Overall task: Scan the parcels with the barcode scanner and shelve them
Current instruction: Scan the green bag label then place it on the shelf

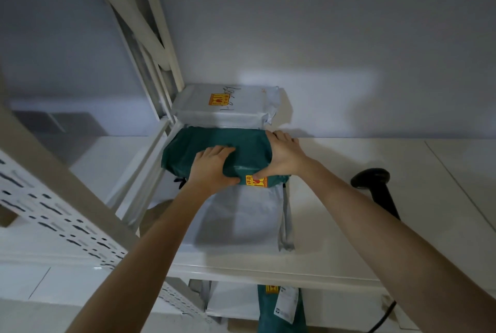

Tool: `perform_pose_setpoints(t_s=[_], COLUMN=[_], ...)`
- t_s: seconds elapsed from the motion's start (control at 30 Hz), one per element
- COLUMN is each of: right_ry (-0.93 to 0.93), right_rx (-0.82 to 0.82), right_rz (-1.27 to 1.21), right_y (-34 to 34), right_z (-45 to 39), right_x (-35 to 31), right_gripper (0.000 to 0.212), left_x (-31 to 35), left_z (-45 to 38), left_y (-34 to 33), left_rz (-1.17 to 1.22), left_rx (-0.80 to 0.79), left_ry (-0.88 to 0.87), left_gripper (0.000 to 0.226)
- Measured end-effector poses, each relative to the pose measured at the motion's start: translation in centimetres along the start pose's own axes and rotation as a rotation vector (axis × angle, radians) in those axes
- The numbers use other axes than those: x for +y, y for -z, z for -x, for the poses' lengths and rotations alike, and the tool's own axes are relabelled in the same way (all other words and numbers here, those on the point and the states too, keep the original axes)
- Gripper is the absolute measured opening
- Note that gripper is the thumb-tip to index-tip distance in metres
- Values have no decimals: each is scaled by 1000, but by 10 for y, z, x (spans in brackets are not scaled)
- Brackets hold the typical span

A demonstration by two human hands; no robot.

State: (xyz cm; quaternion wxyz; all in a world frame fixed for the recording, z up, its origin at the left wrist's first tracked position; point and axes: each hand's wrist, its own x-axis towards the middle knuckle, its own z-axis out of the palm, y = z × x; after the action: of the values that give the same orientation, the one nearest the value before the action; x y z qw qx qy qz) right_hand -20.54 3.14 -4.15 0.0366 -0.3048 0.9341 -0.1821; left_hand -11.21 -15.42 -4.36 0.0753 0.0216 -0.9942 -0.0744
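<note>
A green parcel with a yellow fragile sticker lies on the white shelf, partly on top of a flat grey parcel. My left hand presses on its near top and my right hand grips its right end. Behind it, against the wall, sits another grey parcel with a yellow sticker and handwriting. The black barcode scanner lies on the shelf to the right, in neither hand.
A white perforated shelf upright crosses the left foreground, and frame posts rise at the shelf's left. On the lower shelf stand a grey parcel and a green one with a label. A wall backs the shelf.
</note>
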Motion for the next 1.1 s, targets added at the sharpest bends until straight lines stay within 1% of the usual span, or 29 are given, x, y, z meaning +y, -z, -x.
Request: perform_pose_setpoints(t_s=[0.07,0.17,0.27,0.33,0.37,0.43,0.53,0.6,0.63,0.7,0.73,0.8,0.83,0.87,0.93,1.0,1.03,1.07,1.1], right_ry=[18,21,-67,-127,-142,-155,-160,-174,-183,-198,-213,-233,-222,-222,-223,-166,-125,-90,-69], right_rx=[23,2,-63,-108,-134,-175,-200,-211,-218,-189,-126,52,121,154,104,6,-35,-66,-76], right_rz=[37,37,-143,-280,-340,-417,-446,-456,-478,-593,-733,-1214,-1442,-1568,-1602,-1592,-1593,-1581,-1551], right_y=[2,9,21,30,34,40,46,49,51,56,59,64,64,64,56,47,46,46,47], right_z=[1,5,12,16,18,21,28,34,36,42,46,58,64,72,88,100,104,108,110], right_x=[1,4,10,15,18,21,22,23,25,32,38,58,70,79,90,89,84,77,70], right_gripper=[117,116,121,116,113,109,106,107,108,110,108,91,84,79,77,86,92,94,91], left_x=[1,4,7,11,13,19,29,34,37,44,48,58,62,65,70,75,78,82,86], left_z=[6,15,23,31,34,39,39,39,39,40,41,43,44,45,43,36,33,30,27], left_y=[0,3,7,9,9,9,14,17,20,30,36,54,65,75,91,101,103,102,100], left_rz=[-27,-78,-260,-374,-414,-461,-464,-444,-426,-358,-309,-158,-57,54,362,856,1073,1221,1312], left_rx=[13,101,256,302,314,371,510,571,594,601,587,547,518,484,363,184,124,83,54], left_ry=[-29,-125,-263,-295,-308,-317,-317,-339,-350,-339,-322,-253,-189,-108,47,134,157,182,213], left_gripper=[84,91,101,107,106,95,63,47,42,41,43,47,48,51,56,50,46,44,44])
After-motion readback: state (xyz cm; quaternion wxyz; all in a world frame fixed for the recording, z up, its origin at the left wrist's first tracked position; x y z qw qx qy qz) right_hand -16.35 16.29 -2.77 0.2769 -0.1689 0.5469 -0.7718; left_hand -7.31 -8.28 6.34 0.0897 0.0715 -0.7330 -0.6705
